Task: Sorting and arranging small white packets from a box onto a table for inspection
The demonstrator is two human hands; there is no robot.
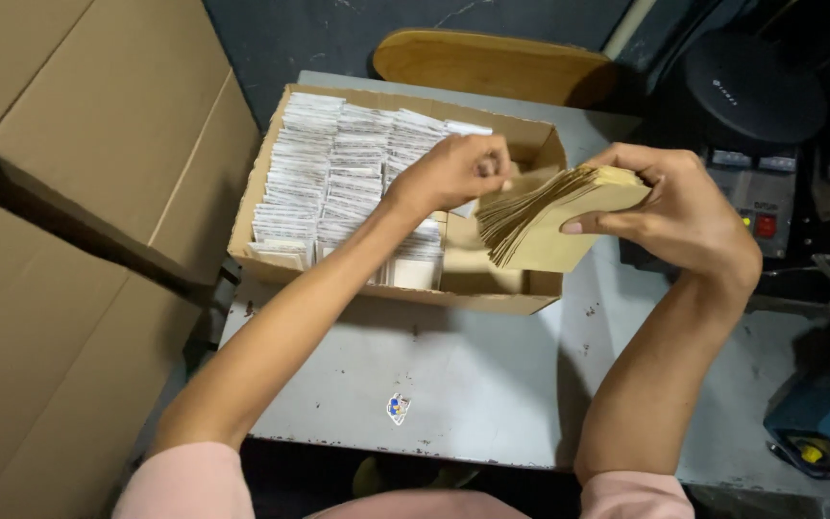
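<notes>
— While my right hand [670, 207] clamps the fanned stack of brown paper envelopes [549, 221] above the cardboard box [405, 288] at the tabletop's [473, 375] far edge, I'd worry about the fan slipping.

— Why?

— Only thumb and fingers press its end; the loose edges could spill into the box's bare right compartment. My left hand [458, 171], fingers pinched shut on one envelope's corner, hangs over the rows of white packets [333, 183] and could knock them askew.

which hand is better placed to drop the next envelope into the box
Left, probably. The left hand is already over the cardboard box, pinching something small, beside the filed rows. The right hand is busy gripping the fanned stack of brown envelopes.
</notes>
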